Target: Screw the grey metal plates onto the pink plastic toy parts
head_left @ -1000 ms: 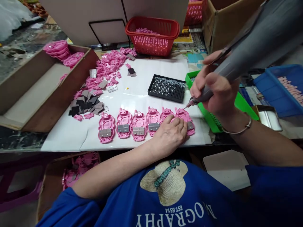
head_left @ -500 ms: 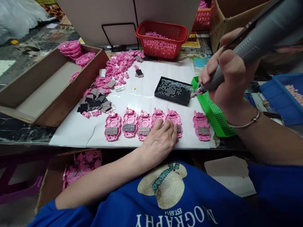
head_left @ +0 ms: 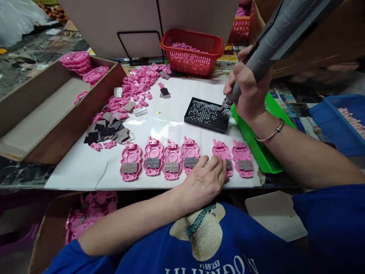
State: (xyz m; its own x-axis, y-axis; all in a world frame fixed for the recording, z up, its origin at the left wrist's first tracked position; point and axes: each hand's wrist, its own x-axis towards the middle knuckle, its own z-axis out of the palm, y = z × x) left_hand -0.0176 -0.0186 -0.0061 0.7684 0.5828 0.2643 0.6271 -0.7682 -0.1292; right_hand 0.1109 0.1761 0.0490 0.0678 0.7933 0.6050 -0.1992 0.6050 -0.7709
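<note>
My right hand (head_left: pixel 251 89) grips a grey electric screwdriver (head_left: pixel 265 49). Its bit points down at the right side of a black screw tray (head_left: pixel 207 114) full of small silver screws. My left hand (head_left: pixel 205 178) has its fingers curled over the lower left part of a pink plastic casing (head_left: pixel 221 148), covering some of it. Beside that stands another pink casing with a grey plate (head_left: pixel 245 165) at the right end of the row. Several more casings, among them one with a dark plate (head_left: pixel 152 163), lie to the left.
A heap of small pink parts (head_left: pixel 139 82) and a pile of grey and black plates (head_left: pixel 107 129) lie left of the tray. Around them stand a long open box (head_left: pixel 57 114), a red basket (head_left: pixel 191 61), a green basket (head_left: pixel 266 156) and a blue bin (head_left: pixel 327 118).
My left hand has slid one casing rightwards, close to the end casing. My right hand has brought the screwdriver left, its bit now over the screw tray.
</note>
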